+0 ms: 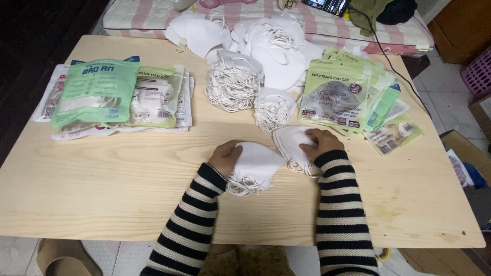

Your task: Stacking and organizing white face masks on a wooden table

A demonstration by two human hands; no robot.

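Note:
My left hand (225, 156) grips a small stack of white folded face masks (255, 164) with their ear loops hanging toward me, near the middle of the pale wooden table (128, 184). Beside it my right hand (319, 143) presses down on a second stack of white masks (290, 144). Both arms wear black-and-white striped sleeves. More white masks lie in stacks (232, 82) and a loose pile (271, 43) at the back of the table.
Filled green-and-clear packets (97, 92) are stacked at the left. A fan of empty green packets (342, 92) lies at the right. A cable (396, 71) runs past the right side. A padded pink-and-white mat (143, 15) borders the far edge.

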